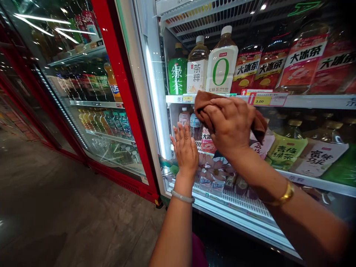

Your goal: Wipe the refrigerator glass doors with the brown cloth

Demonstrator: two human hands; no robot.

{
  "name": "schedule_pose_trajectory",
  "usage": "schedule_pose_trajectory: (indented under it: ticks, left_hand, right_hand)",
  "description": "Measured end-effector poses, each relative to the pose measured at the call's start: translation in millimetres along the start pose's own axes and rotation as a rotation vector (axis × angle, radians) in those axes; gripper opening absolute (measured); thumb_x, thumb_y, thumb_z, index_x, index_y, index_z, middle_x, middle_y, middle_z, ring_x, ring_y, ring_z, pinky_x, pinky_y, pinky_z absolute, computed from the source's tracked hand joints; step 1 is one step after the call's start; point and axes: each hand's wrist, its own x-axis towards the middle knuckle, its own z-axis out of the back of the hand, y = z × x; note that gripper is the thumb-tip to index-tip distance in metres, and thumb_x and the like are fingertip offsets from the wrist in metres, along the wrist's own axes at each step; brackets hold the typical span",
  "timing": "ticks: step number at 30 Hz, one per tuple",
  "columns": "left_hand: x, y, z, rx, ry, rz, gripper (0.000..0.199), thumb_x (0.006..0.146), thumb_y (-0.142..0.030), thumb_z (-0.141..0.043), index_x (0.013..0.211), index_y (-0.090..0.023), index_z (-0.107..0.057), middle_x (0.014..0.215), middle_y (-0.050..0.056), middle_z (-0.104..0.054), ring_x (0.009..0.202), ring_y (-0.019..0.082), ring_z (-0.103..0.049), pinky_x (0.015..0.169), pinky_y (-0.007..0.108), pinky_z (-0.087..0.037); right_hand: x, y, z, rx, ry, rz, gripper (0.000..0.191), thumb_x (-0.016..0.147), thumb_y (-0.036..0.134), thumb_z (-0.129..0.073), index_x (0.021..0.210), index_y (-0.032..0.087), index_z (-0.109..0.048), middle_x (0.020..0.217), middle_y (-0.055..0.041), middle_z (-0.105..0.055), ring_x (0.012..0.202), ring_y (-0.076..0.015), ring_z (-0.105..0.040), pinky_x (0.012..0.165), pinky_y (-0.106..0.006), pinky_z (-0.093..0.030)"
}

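Observation:
My right hand presses a brown cloth against the glass door of a drinks fridge, its fingers bent over the folded fabric. Lower and to the left, my left hand lies flat on the same glass with its fingers extended. Behind the pane, a white-labelled tea bottle and a green tea bottle stand on the shelf above my hands. Small bottles on the shelf below are partly hidden behind my fingers.
A red-framed fridge with several shelves of drinks stands at the left. Price tags line the shelf edge behind the glass. Grey tiled floor runs along the lower left.

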Motion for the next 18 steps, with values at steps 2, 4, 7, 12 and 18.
schedule_pose_trajectory:
  ticks: [2,4,7,12,18]
  left_hand:
    - [0.0,1.9,-0.5,-0.009,-0.012,0.026,0.066,0.106,-0.017,-0.033,0.169,-0.027,-0.016,0.176,0.005,-0.022,0.165,0.019,-0.003,0.136,0.054,-0.005]
    - [0.2,4.8,1.3,-0.026,-0.031,0.071,0.066,0.107,-0.019,-0.035,0.169,-0.026,-0.017,0.176,0.006,-0.024,0.165,0.019,-0.005,0.137,0.051,-0.005]
    - [1.1,9.9,7.3,-0.019,-0.036,0.115,0.069,0.108,-0.03,-0.043,0.17,-0.029,-0.013,0.177,0.005,-0.019,0.165,0.02,-0.004,0.136,0.051,-0.004]
    - [0.0,14.8,14.8,0.01,0.041,0.099,0.063,0.109,-0.025,-0.032,0.169,-0.03,-0.014,0.177,0.006,-0.016,0.165,0.022,-0.004,0.135,0.057,-0.008]
    - [-2.9,12.1,15.4,0.003,0.062,0.068,0.064,0.109,-0.025,-0.032,0.17,-0.03,-0.011,0.177,0.007,-0.016,0.165,0.021,-0.004,0.135,0.058,-0.01]
  right_hand:
    - [-0.6,11.3,-9.1,-0.013,0.0,0.059,0.02,0.104,0.034,-0.054,0.118,0.029,-0.067,0.129,-0.0027,-0.07,0.125,-0.0243,-0.051,0.101,-0.045,-0.032]
    - [-15.9,22.5,-11.9,-0.004,0.032,0.141,0.016,0.102,0.029,-0.058,0.114,0.029,-0.069,0.127,-0.0012,-0.072,0.124,-0.0227,-0.051,0.102,-0.043,-0.032]
    - [-54.2,28.9,-2.0,0.041,0.121,0.237,0.019,0.097,0.02,-0.062,0.112,0.028,-0.071,0.125,-0.0003,-0.073,0.125,-0.0209,-0.051,0.104,-0.041,-0.033]
    - [-84.3,8.0,23.0,0.08,0.2,0.291,0.023,0.097,0.018,-0.059,0.114,0.026,-0.071,0.125,-0.0006,-0.075,0.123,-0.0214,-0.054,0.104,-0.041,-0.034]
    - [-27.9,-1.1,12.0,-0.009,0.001,0.033,0.022,0.098,0.035,-0.064,0.117,0.026,-0.069,0.127,-0.0046,-0.072,0.122,-0.0237,-0.053,0.102,-0.042,-0.032]
